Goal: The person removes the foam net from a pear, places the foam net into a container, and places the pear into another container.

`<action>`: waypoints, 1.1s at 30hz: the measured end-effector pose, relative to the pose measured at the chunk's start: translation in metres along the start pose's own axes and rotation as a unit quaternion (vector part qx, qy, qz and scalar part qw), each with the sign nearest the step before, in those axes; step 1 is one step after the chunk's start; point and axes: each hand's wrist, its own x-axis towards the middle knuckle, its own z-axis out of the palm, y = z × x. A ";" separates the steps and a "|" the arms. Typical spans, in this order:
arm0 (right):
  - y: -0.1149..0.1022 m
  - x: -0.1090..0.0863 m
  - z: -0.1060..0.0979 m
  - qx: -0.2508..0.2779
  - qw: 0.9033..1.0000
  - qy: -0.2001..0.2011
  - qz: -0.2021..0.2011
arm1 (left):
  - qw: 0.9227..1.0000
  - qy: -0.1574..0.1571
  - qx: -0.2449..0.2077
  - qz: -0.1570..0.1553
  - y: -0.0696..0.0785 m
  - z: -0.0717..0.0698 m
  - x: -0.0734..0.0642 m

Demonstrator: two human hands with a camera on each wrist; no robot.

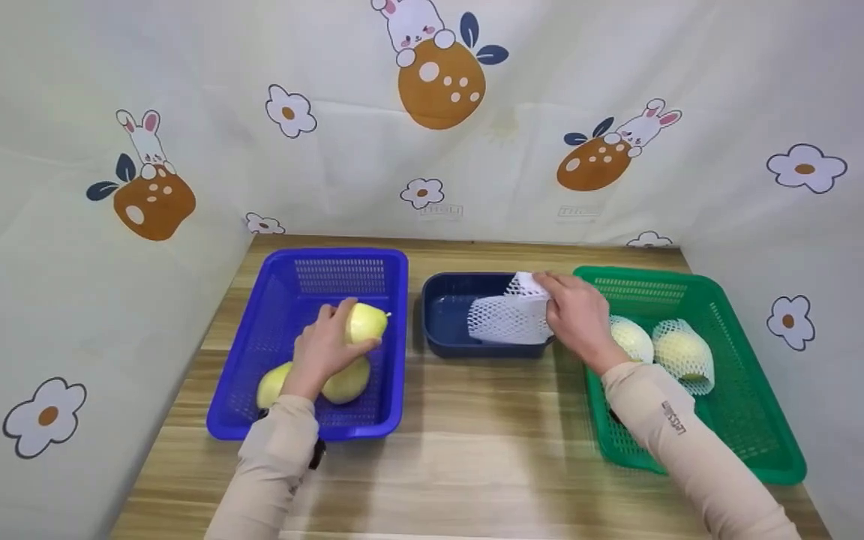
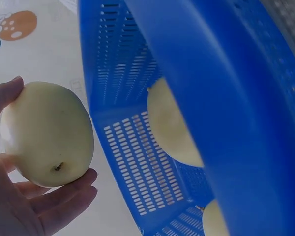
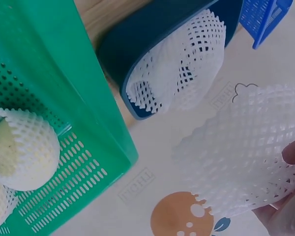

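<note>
My left hand (image 1: 331,341) grips a pale yellow-green pear (image 1: 366,322) over the blue basket (image 1: 216,427). In the left wrist view, thumb and fingers curl round the pear's sides, with its dark blossom end showing. Two more pears, one a whole pear (image 1: 347,381) and one partly hidden pear (image 1: 273,385), lie in that basket beneath the hand. My right hand (image 1: 580,315) pinches a white foam net sleeve (image 3: 246,147) above the right end of the navy box (image 1: 443,315). Another foam net sleeve (image 3: 182,64) pokes out of that box.
At the right stands a green basket (image 1: 758,390) with two pears in foam nets, a nearer netted pear (image 1: 683,356) and another netted pear (image 1: 631,339) beside my right wrist. All three containers stand on a wood-grain table (image 1: 469,450). A patterned cloth (image 1: 342,172) hangs behind and at both sides.
</note>
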 end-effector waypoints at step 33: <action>-0.001 0.003 0.063 -0.025 0.999 0.001 0.040 | 0.994 -0.085 0.042 -0.061 -0.040 0.004 0.001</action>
